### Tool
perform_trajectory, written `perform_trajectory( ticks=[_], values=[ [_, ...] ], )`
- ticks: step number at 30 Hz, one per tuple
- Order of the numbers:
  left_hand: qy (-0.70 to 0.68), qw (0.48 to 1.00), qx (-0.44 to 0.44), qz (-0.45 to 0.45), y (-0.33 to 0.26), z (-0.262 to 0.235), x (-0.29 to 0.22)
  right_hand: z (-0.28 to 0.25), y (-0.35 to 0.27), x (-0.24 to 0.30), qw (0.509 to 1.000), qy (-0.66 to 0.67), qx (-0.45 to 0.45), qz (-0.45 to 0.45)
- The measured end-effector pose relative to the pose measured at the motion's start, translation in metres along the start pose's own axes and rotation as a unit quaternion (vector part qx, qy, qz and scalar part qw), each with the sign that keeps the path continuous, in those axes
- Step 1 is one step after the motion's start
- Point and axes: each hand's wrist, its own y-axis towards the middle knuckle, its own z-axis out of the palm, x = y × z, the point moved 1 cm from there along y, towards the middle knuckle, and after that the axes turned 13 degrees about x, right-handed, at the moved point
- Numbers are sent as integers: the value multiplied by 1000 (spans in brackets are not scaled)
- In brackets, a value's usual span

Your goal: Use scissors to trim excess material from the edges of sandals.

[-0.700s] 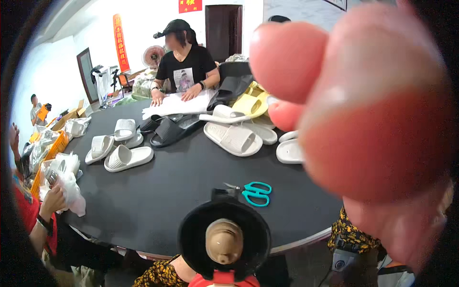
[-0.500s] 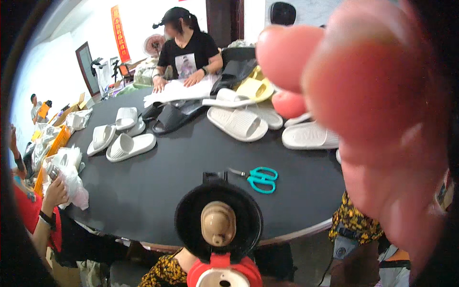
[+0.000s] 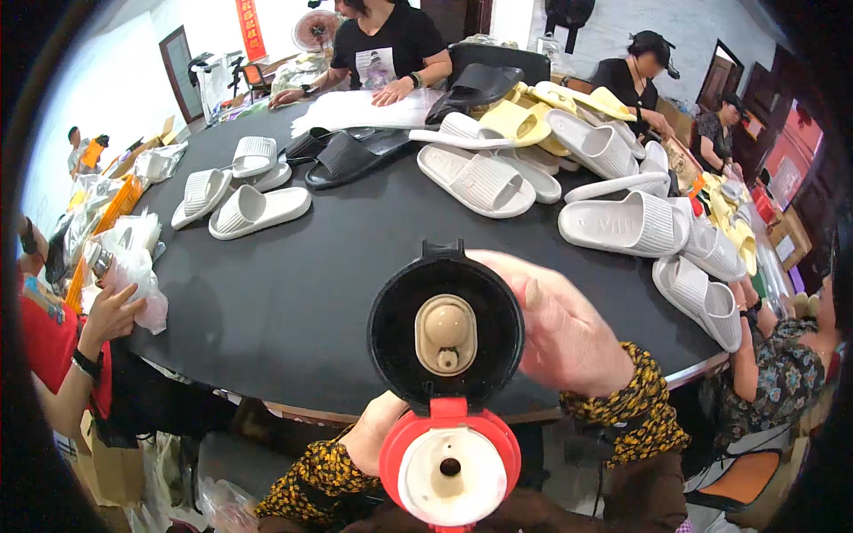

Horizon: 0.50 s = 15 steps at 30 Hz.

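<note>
A red drinking bottle (image 3: pixel 391 466) stands upright close to me at the bottom middle, its pale mouthpiece facing up. Hinged at its far side, the black flip lid (image 3: pixel 384 346) is swung open and shows a beige inner seal. My left hand (image 3: pixel 373 435) is closed round the bottle's left side, fingers hidden behind it. My right hand (image 3: pixel 569 329) is at the lid's right edge, closed, thumb by the rim and the other fingers curling behind the lid, where their tips are hidden. Both cuffs are black with yellow flowers.
Pale grey slippers (image 3: pixel 475 182) pile up on the dark table (image 3: pixel 267 302), with yellow slippers (image 3: pixel 524 124) and black slippers (image 3: pixel 369 158) behind. A few more pale slippers (image 3: pixel 258 213) lie left. Opposite, a person (image 3: pixel 391 53) touches white sheets (image 3: pixel 355 111). Other people sit left and right.
The big blurred hand at the right has left the foreground; my right hand is now beside the lid. The view has shifted down and right. The teal scissors are no longer visible.
</note>
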Motion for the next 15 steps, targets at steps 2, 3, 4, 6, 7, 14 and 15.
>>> perform_trajectory(
  ticks=[2,3,4,6,7,14,15],
  values=[
    [-344,937,47,19,-1,-6,24,2,7,-12,1000,26,-4,17],
    [-504,860,78,25,3,-3,29,2,7,-12,998,46,-25,36],
    [-507,858,79,22,5,-3,29,5,7,-10,998,47,-29,38],
    [-438,877,143,133,6,-4,22,13,13,-1,981,188,-13,-39],
    [-441,876,144,132,3,-3,23,9,16,0,987,160,19,-21],
    [112,987,-62,100,-12,-4,22,7,20,4,998,60,28,-21],
    [96,987,-76,103,-11,-1,19,5,20,4,999,-27,31,-26]
  ],
)
